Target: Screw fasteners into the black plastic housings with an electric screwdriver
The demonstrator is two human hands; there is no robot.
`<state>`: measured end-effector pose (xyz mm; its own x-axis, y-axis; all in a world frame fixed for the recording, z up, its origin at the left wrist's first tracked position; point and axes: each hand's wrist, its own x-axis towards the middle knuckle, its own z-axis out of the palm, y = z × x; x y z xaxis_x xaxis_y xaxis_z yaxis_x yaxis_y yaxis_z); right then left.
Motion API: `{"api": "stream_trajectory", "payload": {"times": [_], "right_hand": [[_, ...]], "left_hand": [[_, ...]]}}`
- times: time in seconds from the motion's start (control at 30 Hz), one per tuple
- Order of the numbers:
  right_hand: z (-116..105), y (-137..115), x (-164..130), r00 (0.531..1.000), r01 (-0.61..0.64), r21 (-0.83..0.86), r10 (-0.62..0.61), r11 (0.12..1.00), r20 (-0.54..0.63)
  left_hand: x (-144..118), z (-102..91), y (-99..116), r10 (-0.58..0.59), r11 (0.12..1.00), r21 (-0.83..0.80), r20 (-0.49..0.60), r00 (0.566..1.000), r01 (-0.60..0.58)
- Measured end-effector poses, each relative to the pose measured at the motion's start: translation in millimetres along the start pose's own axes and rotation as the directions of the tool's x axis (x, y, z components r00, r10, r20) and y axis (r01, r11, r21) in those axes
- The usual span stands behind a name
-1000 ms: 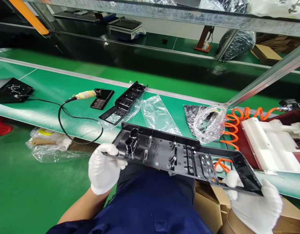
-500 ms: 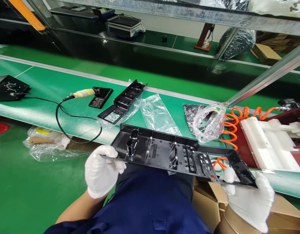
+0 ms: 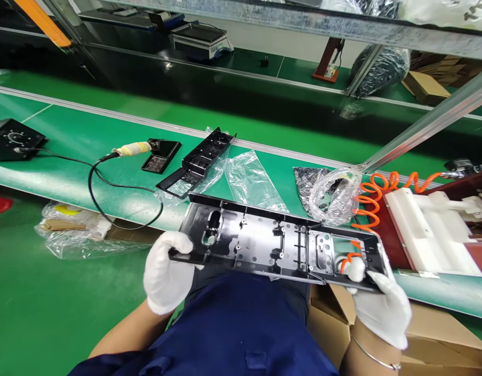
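A long black plastic housing (image 3: 260, 240) is held up over the front edge of the bench, its ribbed inside with posts and cutouts facing me. My left hand (image 3: 168, 272), in a white glove, is closed on its left end. On the right end, my gloved right hand (image 3: 379, 297) grips the near edge, with fingertips showing through the rectangular opening. Beyond the housing, a second black plastic part (image 3: 203, 159) lies on clear film. Beside that part is a flat clear plastic bag (image 3: 254, 177).
At left, a soldering iron (image 3: 133, 149) rests in its stand (image 3: 161, 155), wired to a black control box (image 3: 15, 140). Bagged small parts (image 3: 309, 188), an orange coiled hose (image 3: 369, 203) and a white block fixture (image 3: 428, 224) occupy the right. A cardboard box (image 3: 330, 324) sits below.
The housing has tilted so that more of its inside faces me and catches the light. Its right end, with my right hand, has shifted left and slightly up.
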<state>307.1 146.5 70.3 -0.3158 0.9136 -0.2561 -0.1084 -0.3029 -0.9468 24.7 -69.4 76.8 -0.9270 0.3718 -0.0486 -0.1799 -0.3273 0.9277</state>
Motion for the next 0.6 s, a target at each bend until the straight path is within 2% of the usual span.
{"api": "stream_trajectory", "payload": {"times": [0.23,0.43,0.6], "right_hand": [[-5,19,8,1.0,-0.021,0.001,0.021,1.0,0.008],[-13,27,11,0.998,0.003,-0.004,-0.003,1.0,0.055],[-17,32,14,0.999,0.001,-0.009,0.0,1.0,0.049]], "left_hand": [[0,-2.5,-14,0.124,0.988,0.098,-0.091,0.988,-0.115],[2,-5.9,-20,0.141,0.984,0.117,-0.068,0.988,-0.133],[3,-8.1,-24,0.178,0.977,0.121,-0.001,0.984,-0.177]]}}
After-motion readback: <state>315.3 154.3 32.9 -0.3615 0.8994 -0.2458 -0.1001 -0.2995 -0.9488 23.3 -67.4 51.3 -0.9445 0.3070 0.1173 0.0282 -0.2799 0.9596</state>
